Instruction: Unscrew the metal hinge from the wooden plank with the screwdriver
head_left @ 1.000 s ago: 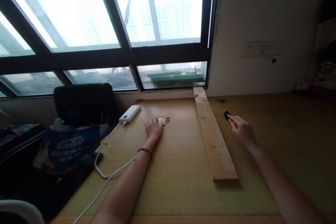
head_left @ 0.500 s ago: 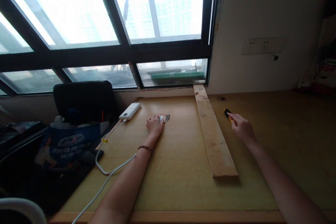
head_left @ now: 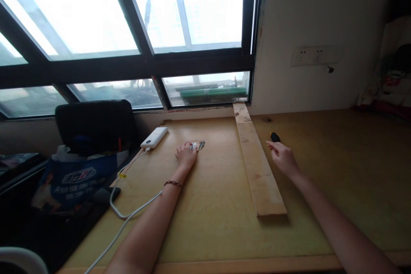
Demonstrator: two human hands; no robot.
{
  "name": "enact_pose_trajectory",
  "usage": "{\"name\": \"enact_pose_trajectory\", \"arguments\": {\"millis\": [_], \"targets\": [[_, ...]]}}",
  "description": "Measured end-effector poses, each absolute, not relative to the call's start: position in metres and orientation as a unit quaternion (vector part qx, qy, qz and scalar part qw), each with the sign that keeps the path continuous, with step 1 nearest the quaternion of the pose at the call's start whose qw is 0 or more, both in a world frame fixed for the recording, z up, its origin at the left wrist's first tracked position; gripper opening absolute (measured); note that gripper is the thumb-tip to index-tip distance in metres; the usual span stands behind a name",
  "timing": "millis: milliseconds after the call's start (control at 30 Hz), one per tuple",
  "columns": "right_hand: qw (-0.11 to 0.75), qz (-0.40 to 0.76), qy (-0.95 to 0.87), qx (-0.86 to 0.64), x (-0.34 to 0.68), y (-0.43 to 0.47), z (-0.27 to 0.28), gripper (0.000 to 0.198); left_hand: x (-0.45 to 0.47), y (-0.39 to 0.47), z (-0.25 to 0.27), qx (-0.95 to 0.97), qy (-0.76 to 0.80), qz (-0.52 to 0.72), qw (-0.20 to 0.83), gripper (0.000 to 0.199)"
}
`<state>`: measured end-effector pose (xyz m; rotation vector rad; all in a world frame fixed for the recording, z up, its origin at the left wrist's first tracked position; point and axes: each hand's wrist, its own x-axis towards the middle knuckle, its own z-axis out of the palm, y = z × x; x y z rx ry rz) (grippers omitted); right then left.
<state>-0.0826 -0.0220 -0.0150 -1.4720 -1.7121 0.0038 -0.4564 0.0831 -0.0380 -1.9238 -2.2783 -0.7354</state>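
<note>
My left hand (head_left: 186, 155) rests on the table, its thumb and index finger closed round the near end of a small pale metal plate (head_left: 194, 146) with holes, possibly a hinge. Beside it lie several thin screws (head_left: 201, 145). My right hand (head_left: 284, 159) is over the table to the right of a long wooden board (head_left: 261, 171). Its fingers are slightly apart, and I see nothing in them. Just behind this hand lies a black tool handle with yellow trim (head_left: 274, 137); its other end is hidden by the hand.
A white power bank (head_left: 154, 137) with a white cable (head_left: 128, 215) lies along the table's left edge. A black chair (head_left: 94, 122) and a blue bag (head_left: 80, 175) stand left of the table. Window and wall bound its far side.
My right hand has come off the black and yellow tool and moved left towards the board. My left hand stays at the metal plate. The view has shifted slightly right.
</note>
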Motion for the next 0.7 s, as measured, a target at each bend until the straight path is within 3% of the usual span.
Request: {"name": "enact_pose_trajectory", "arguments": {"millis": [200,300,400,533,700], "targets": [[0.441,0.111,-0.619,-0.64,-0.104,-0.022,-0.022,0.031,-0.445,0.072,-0.024,-0.648,-0.677,-0.334,0.099,0.041],[0.457,0.183,-0.573,-0.656,-0.106,-0.022,-0.022,0.027,-0.428,0.054,-0.016,-0.694,-0.604,-0.387,0.06,0.038],[0.498,0.32,-0.524,-0.612,-0.108,-0.023,-0.022,0.025,-0.398,0.032,-0.014,-0.715,-0.539,-0.439,-0.077,0.033],[0.554,0.519,-0.41,-0.504,-0.112,-0.027,-0.018,0.016,-0.341,0.015,-0.015,-0.616,-0.51,-0.459,-0.387,0.023],[0.58,0.612,-0.306,-0.442,-0.111,-0.03,-0.011,0.009,-0.272,0.023,-0.005,-0.387,-0.484,-0.433,-0.655,0.022]]}}
